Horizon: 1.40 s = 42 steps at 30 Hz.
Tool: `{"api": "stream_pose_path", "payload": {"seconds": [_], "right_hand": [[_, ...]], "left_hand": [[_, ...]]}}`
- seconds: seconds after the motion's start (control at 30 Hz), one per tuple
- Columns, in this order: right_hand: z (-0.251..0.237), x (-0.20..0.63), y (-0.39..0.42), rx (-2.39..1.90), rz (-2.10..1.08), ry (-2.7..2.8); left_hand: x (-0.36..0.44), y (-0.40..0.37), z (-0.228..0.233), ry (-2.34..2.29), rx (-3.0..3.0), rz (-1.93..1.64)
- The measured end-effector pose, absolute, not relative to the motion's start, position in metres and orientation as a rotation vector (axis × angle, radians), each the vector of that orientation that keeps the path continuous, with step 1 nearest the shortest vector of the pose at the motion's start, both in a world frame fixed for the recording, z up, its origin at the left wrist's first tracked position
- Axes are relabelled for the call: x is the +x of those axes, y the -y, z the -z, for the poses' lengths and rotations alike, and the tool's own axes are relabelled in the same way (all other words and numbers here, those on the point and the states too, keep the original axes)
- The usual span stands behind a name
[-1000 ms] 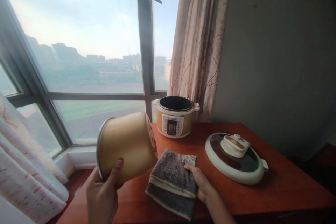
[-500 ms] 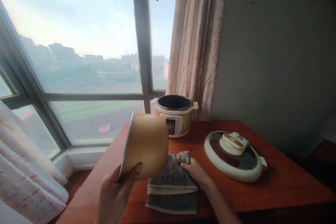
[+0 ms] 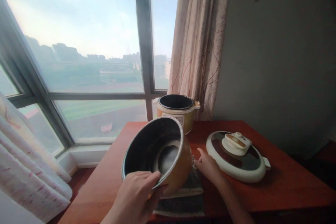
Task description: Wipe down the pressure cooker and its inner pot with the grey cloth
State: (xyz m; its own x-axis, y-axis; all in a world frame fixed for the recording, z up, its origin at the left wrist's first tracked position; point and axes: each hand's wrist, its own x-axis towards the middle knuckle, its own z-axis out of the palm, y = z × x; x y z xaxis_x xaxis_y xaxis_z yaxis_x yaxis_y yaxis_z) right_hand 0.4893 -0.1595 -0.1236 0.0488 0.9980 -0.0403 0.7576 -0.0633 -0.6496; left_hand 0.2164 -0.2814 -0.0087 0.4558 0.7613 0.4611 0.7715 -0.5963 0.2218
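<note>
My left hand [image 3: 140, 192] grips the near rim of a gold inner pot [image 3: 185, 171], thumb inside the rim and fingers under it. The pot is tilted, its dark, worn inside turned toward me. Beneath it a folded grey cloth [image 3: 183, 204] with pale edges lies on the table, largely covered by the pot. My right hand [image 3: 208, 168] is beside the pot's right wall, its fingers closed on a bunched corner of the cloth; one finger sticks up, and some fingertips are hidden.
Behind the pot stands the rice cooker body [image 3: 190, 117], without its lid. The white-rimmed lid [image 3: 237, 155] with its handle lies on the right of the red-brown table [image 3: 105, 182]. A window [image 3: 91, 77] and curtains [image 3: 198, 52] border the far side.
The pot has turned from showing its gold outside to showing its inside, and moved right over the cloth. My left hand moved right with it; my right hand shifted slightly right.
</note>
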Motion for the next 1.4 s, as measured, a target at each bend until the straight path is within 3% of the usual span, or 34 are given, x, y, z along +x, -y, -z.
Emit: {"api": "stream_pose_path", "payload": {"seconds": [0.23, 0.33, 0.5, 0.63, 0.8, 1.0, 1.2, 1.4], "right_hand": [[0.080, 0.517, 0.162, -1.567, -0.643, 1.625], [0.071, 0.521, 0.170, -1.466, -0.662, 1.564], [0.056, 0.521, 0.187, -1.437, -0.724, 1.465], [0.045, 0.518, 0.200, -1.419, -0.776, 1.523], [0.041, 0.513, 0.212, -1.487, -0.760, 1.542], [0.052, 0.505, 0.216, -1.466, -0.802, 1.498], [0.045, 0.508, 0.208, -1.410, -0.787, 1.523], [-0.048, 0.507, 0.172, -1.226, -0.438, 1.547]], "left_hand": [[0.261, 0.278, 0.004, 1.339, -2.920, 0.106], [0.269, 0.275, -0.003, 1.392, -2.999, 0.036], [0.257, 0.272, -0.020, 1.527, -3.054, 0.686], [0.225, 0.254, -0.025, 1.795, -2.649, 1.294], [0.183, 0.227, -0.012, 2.192, -2.322, 1.414], [0.184, 0.221, 0.024, 2.550, -2.583, 1.791], [0.199, 0.224, 0.019, 2.361, -2.300, 2.201], [0.199, 0.183, -0.055, 1.784, -2.279, 2.418]]}}
